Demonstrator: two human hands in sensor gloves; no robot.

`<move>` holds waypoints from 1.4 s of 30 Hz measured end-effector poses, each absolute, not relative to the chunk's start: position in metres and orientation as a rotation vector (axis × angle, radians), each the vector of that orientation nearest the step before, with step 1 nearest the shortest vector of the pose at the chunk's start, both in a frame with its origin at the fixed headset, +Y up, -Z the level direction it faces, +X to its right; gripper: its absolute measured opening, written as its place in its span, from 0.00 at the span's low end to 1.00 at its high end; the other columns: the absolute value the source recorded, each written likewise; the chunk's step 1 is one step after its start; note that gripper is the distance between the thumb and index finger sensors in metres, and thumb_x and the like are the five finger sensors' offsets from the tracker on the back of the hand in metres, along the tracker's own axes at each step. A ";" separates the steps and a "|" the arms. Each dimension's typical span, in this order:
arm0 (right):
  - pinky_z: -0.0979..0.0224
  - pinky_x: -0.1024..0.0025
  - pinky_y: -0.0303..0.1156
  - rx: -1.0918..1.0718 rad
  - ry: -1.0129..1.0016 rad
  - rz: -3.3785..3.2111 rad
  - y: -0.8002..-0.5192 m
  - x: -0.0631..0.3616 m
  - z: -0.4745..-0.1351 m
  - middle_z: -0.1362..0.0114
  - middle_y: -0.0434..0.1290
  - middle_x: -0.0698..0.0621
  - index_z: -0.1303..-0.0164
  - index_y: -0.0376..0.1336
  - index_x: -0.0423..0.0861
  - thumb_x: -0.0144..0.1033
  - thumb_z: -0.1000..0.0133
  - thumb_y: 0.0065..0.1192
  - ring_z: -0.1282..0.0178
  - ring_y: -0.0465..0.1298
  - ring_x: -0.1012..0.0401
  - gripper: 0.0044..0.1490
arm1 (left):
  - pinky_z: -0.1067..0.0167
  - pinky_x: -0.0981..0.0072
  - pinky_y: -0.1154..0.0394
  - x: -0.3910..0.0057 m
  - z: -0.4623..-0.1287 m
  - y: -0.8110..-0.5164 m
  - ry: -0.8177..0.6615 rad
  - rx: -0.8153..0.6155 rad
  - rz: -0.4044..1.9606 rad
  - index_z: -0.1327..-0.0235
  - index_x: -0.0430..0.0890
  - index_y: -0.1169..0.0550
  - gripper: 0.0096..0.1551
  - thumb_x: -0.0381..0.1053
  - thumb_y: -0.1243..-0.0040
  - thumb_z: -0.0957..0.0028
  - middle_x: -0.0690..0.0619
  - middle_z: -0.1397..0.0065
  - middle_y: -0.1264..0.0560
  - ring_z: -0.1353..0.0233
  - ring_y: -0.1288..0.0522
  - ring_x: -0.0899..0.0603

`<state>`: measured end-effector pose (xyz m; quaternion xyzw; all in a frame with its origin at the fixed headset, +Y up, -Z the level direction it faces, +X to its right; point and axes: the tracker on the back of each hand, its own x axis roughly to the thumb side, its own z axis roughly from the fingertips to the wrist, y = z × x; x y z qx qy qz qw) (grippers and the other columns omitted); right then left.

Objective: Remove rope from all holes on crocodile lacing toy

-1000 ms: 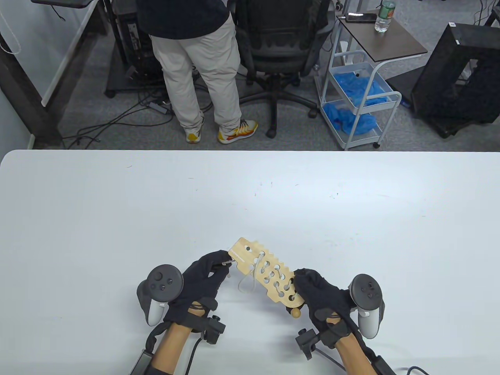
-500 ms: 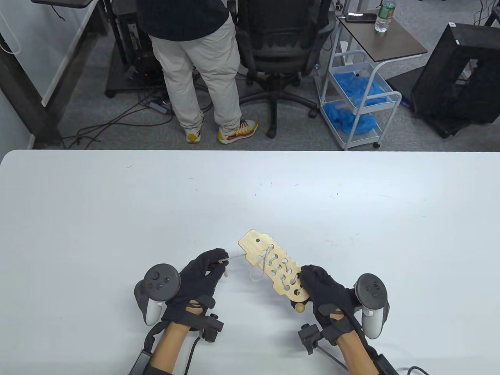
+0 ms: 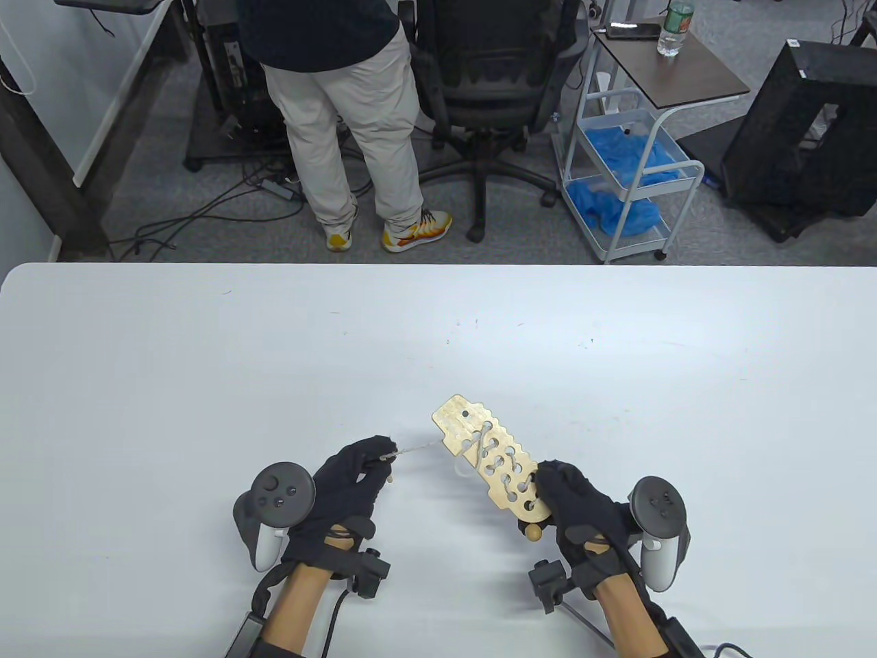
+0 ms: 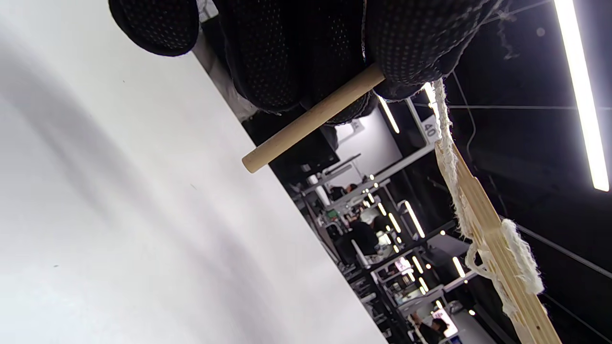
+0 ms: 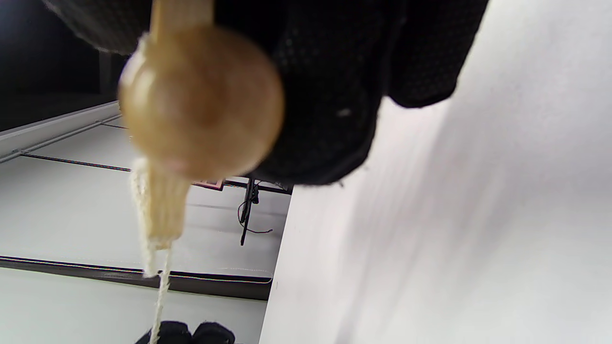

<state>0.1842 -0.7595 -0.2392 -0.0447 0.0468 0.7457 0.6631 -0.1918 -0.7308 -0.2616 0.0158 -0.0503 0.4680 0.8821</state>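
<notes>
1. Beyond the white table (image 3: 205, 356) I see a standing person's legs (image 3: 349, 137), an office chair (image 3: 490, 82), and a white cart (image 3: 627, 171) with blue material.
2. On the near side of the table, my right hand (image 3: 582, 510) grips the crocodile lacing toy (image 3: 490, 459) by its near end, the board angled up and away; a wooden ball (image 3: 532, 530) sticks out below my fingers.
3. My left hand (image 3: 346, 486) pinches the rope (image 3: 418, 449) by its wooden needle (image 4: 311, 119), the rope taut from the needle to the board, still laced through several holes.
</notes>
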 end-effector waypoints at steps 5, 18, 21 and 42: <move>0.41 0.47 0.77 -0.125 0.105 1.692 -0.762 0.188 -0.241 0.56 0.83 0.48 0.45 0.68 0.44 0.50 0.48 0.60 0.65 0.87 0.56 0.29 | 0.30 0.35 0.32 -0.194 -0.261 -0.730 -0.086 0.045 0.962 0.36 0.65 0.23 0.24 0.56 0.38 0.47 0.56 0.31 0.20 0.31 0.24 0.45; 0.40 0.47 0.76 -0.253 0.061 1.695 -0.767 0.202 -0.243 0.55 0.83 0.48 0.44 0.67 0.44 0.50 0.48 0.59 0.64 0.86 0.56 0.29 | 0.30 0.35 0.32 -0.199 -0.263 -0.732 -0.047 0.053 0.955 0.36 0.66 0.23 0.24 0.55 0.38 0.47 0.55 0.31 0.20 0.31 0.24 0.45; 0.40 0.47 0.76 -0.271 0.057 1.695 -0.769 0.204 -0.243 0.55 0.83 0.48 0.44 0.67 0.44 0.50 0.48 0.59 0.64 0.86 0.56 0.29 | 0.30 0.35 0.32 -0.201 -0.263 -0.732 -0.039 0.055 0.954 0.35 0.66 0.24 0.24 0.55 0.38 0.47 0.56 0.31 0.21 0.31 0.24 0.45; 0.37 0.44 0.73 -0.350 0.052 1.632 -0.774 0.214 -0.243 0.48 0.80 0.46 0.39 0.62 0.43 0.47 0.46 0.55 0.58 0.85 0.53 0.30 | 0.30 0.36 0.32 -0.215 -0.264 -0.732 0.056 0.108 0.973 0.33 0.69 0.27 0.25 0.54 0.42 0.44 0.56 0.32 0.20 0.31 0.23 0.46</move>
